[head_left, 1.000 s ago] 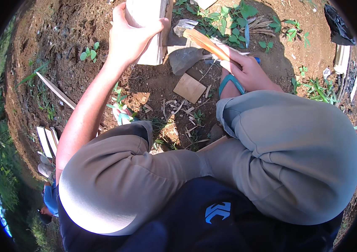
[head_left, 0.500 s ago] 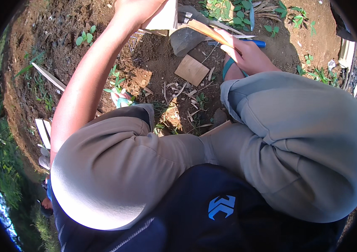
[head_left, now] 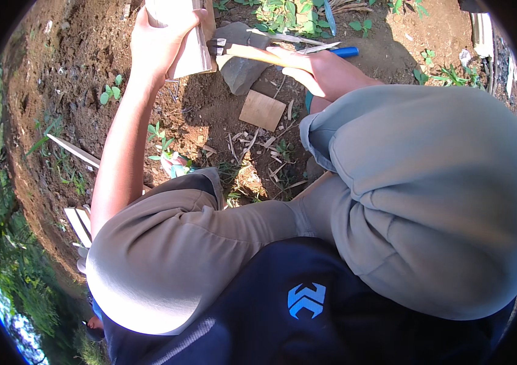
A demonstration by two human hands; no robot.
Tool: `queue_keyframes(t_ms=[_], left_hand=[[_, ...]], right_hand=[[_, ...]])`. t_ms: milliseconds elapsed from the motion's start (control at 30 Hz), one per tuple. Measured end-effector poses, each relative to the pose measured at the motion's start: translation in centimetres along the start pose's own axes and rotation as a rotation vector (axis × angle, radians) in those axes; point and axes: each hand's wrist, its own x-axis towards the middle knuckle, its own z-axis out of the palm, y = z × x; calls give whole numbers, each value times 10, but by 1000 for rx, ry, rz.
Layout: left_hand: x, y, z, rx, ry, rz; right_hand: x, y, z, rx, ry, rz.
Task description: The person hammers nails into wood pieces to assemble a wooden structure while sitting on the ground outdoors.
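Head view, looking down past bent knees in grey-brown trousers [head_left: 429, 201] to bare soil [head_left: 82, 79]; person squatting, dark blue top [head_left: 270, 304] at the lower edge.

Left hand [head_left: 158, 42]: closed around a pale wooden block [head_left: 193, 42], fingers wrapped over its upper part; block held upright near the top edge of the frame, its lower end just above the ground; upper end cut off by the frame edge.

Right hand [head_left: 325, 73]: closed around the light wooden handle of a hatchet-like tool [head_left: 252, 53]; handle runs leftward from the fist; dark metal head lies at the right edge of the block, touching or just beside it; cannot tell which.

Grey stone [head_left: 240, 70] on the soil directly under the tool and beside the block's lower end.

Flat square wood offcut [head_left: 263, 110] on the ground below the stone, apart from it; thin chips and splinters [head_left: 258, 149] scattered between offcut and knees.

Blue-handled tool [head_left: 340, 52] lying on the soil just past the right hand; blade end partly hidden.

Pale wooden slats [head_left: 79, 222] on the ground at left, near the left knee; one long slat [head_left: 73, 150] lying aslant further up.

Small green plants [head_left: 289, 15] at the top edge; grass at far left.
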Motion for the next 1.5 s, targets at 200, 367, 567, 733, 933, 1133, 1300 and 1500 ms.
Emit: queue_keyframes(t_ms=[200, 367, 567, 733, 933, 1133, 1300, 1500], left_hand=[[3, -14, -1, -70, 39, -19], [7, -15, -6, -106, -15, -60], [-3, -7, 1, -34, 44, -9], [-6, 8, 1, -37, 66, -87], [-10, -2, 2, -76, 76, -57], [-5, -13, -5, -94, 74, -64], [-4, -19, -4, -117, 102, -66], [-18, -13, -3, -146, 147, -14]], right_hand=[[1, -5, -2, 0, -18, -1], [4, -6, -3, -29, -61, 3], [6, -9, -7, -39, -91, 10], [11, -4, -5, -23, -52, -18], [12, -3, -6, -1, -44, -16], [18, -11, -6, -56, -95, 7], [21, 2, -7, -91, -135, 115], [22, -13, -13, -116, -131, 133]])
